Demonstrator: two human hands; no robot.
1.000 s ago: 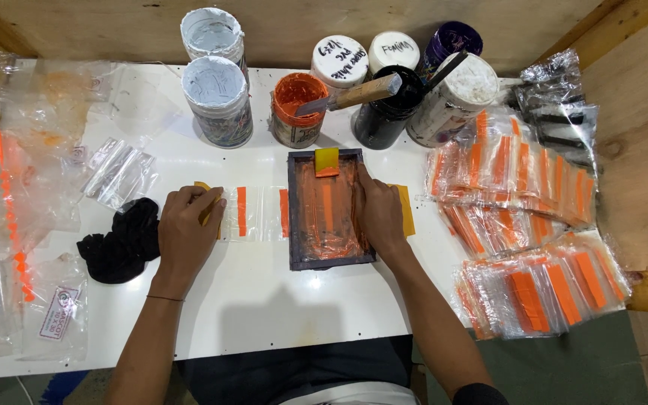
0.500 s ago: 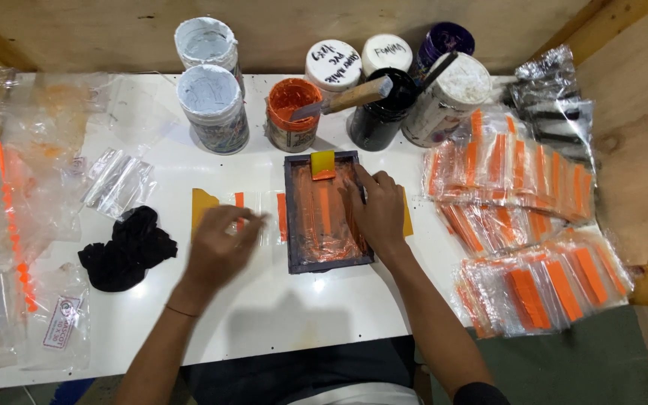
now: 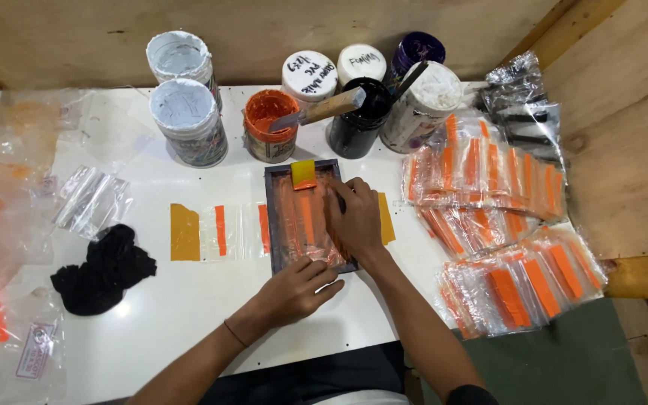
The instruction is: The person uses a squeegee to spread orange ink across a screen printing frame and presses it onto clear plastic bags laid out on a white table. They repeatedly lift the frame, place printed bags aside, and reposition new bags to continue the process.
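A small dark-framed printing screen (image 3: 276, 225) smeared with orange ink lies on the white table (image 3: 189, 307). My right hand (image 3: 355, 216) presses flat on its right side. My left hand (image 3: 298, 289) rests at the frame's near edge, fingers together on the corner. A yellow squeegee (image 3: 303, 174) sits at the frame's far end. Left of the frame lies a clear plastic bag (image 3: 219, 231) with an orange stripe, on a yellow card (image 3: 184, 232).
Paint tubs stand along the back: two white (image 3: 187, 127), one orange (image 3: 270, 124) with a wooden-handled spatula (image 3: 320, 110), one black (image 3: 359, 116). Printed orange-striped bags (image 3: 500, 225) are piled at right. A black rag (image 3: 103, 270) and loose clear bags (image 3: 90, 201) lie at left.
My left hand left the yellow card and bag at left and moved right to the frame's near edge. My right hand stayed on the frame.
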